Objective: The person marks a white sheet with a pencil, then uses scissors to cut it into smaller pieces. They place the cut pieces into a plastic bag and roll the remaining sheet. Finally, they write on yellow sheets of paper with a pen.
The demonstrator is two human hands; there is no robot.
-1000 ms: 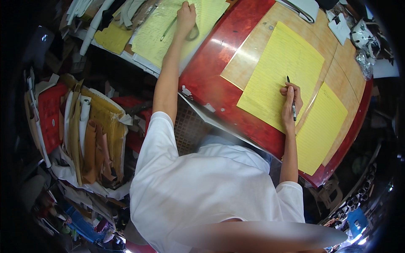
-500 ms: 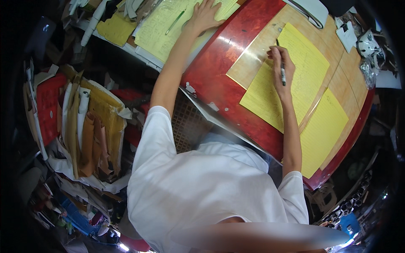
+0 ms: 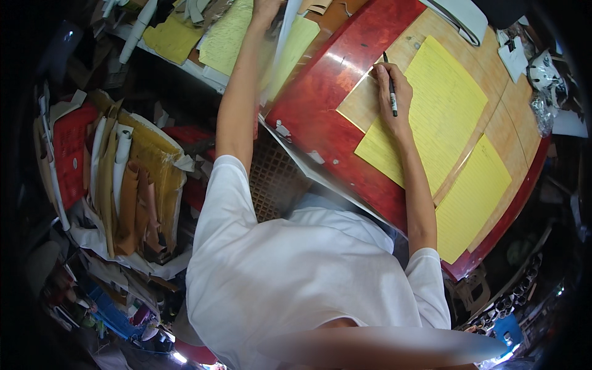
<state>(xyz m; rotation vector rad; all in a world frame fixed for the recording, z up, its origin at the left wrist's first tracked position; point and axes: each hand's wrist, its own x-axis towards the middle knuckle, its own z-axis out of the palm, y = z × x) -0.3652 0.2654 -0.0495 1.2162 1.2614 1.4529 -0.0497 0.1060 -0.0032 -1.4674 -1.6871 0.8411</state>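
Note:
My right hand (image 3: 396, 92) is closed around a dark pen with a pale band (image 3: 393, 102). It rests at the left edge of a large yellow lined sheet (image 3: 450, 105) on the desk. A second yellow lined sheet (image 3: 475, 197) lies nearer, overlapping the desk's right part. At the top edge, partly cut off, my left hand (image 3: 265, 11) grips some raised paper (image 3: 285, 31), seen almost edge-on and blurred. Yellow written pages (image 3: 225, 40) lie beside my left wrist, and another yellow sheet (image 3: 300, 46) shows to the right of the raised paper.
The red-bordered desk (image 3: 333, 92) has a tan top. A white folded item (image 3: 462, 21), a white card with a clip (image 3: 513, 58) and plastic-wrapped things (image 3: 544, 77) sit at its far right. A red crate (image 3: 71, 154) and a box of rolled papers (image 3: 154, 160) stand at left.
My left hand went from lying spread on the yellow pages to gripping and lifting paper, moving left and away. The green pen there is out of sight. My right hand shifted left with its pen.

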